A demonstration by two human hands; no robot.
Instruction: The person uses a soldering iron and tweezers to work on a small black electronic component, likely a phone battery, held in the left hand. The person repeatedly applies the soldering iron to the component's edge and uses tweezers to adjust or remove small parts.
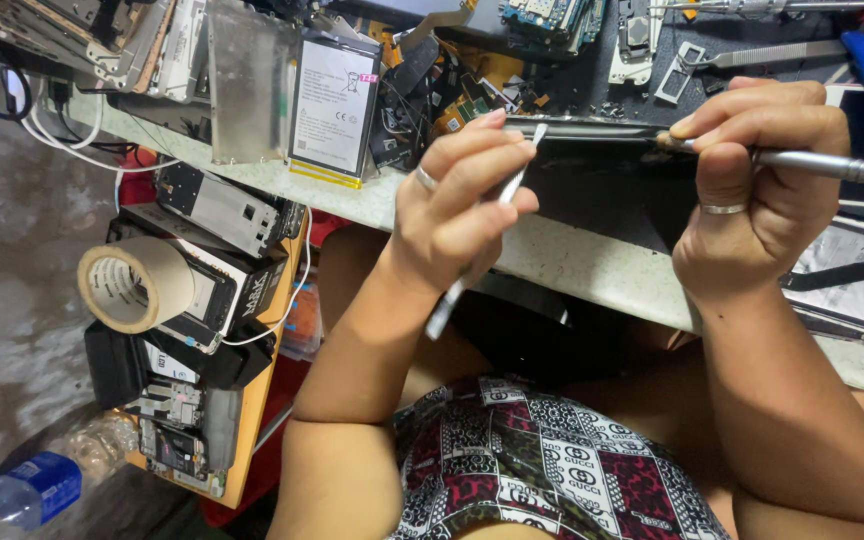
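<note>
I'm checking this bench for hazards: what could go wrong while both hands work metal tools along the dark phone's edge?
1. The left hand pinches thin tweezers at the dark phone; a slip might scratch it or jab a finger.
2. The right hand presses a metal tool into the same edge; too much force might crack it.
3. A loose battery lies near sharp tools.

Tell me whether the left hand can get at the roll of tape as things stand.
Probably not right away: the left hand is closed on a thin metal tool at the dark phone. The roll of tape lies uncovered on the side shelf, with nothing blocking the path.
</note>
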